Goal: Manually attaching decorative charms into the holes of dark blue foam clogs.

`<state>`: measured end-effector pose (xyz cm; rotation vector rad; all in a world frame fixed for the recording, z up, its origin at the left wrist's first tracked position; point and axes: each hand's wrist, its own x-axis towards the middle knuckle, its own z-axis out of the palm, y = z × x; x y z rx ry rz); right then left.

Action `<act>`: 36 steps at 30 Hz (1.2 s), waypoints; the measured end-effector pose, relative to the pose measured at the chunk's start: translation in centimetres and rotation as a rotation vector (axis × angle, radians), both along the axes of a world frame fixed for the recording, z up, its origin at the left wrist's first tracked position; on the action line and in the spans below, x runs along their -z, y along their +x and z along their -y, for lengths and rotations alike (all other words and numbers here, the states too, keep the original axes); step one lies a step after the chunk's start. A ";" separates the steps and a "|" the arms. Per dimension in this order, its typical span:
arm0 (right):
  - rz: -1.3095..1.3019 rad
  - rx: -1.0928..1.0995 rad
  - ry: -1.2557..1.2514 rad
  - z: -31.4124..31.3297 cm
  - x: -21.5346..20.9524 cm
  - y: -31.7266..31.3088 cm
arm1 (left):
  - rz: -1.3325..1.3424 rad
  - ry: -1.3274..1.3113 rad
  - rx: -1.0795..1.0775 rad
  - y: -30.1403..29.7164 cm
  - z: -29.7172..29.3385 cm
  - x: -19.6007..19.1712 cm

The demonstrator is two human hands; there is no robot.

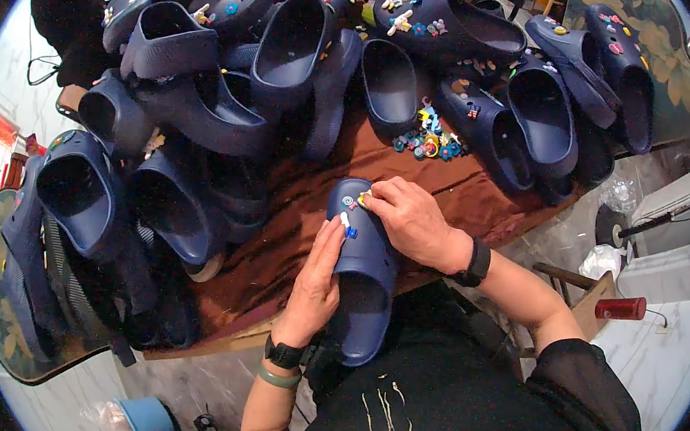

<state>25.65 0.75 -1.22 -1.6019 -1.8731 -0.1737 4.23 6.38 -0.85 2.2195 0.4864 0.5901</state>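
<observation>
A navy blue foam clog [368, 256] lies at the near edge of the table with its toe pointing away from me. Small shoe charms sit on its toe, among them a grey spiral and a white-and-blue charm [349, 226]. My left hand [314, 284] rests along the clog's left side, fingers stretched out and tips beside the white-and-blue charm. On the toe's right side, my right hand [413, 221] pinches a small yellowish charm [364, 197] against the surface. The fingertips partly hide that charm.
Piled navy clogs [197, 99] cover the left and far sides, many with charms. Loose colourful charms [431, 136] lie in a heap on the brown cloth [296, 202]. More clogs [541, 110] stand at right. A blue bucket [145, 422] is on the floor; another person [68, 10] is far left.
</observation>
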 end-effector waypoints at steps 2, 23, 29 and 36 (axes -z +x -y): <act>0.082 -0.007 -0.078 0.3 -1.0 0.2 | 0.000 0.012 0.005 0.1 0.0 -0.3; 0.174 -0.167 -0.361 -1.0 -1.1 2.1 | -0.037 0.012 0.018 0.1 -0.4 -0.3; 0.416 -0.231 -0.449 -1.3 -2.3 1.9 | -0.016 -0.007 0.018 0.0 -0.2 -0.4; 0.255 -0.225 -0.281 -1.7 -0.7 2.1 | -0.002 0.004 0.023 -0.1 -0.2 -0.2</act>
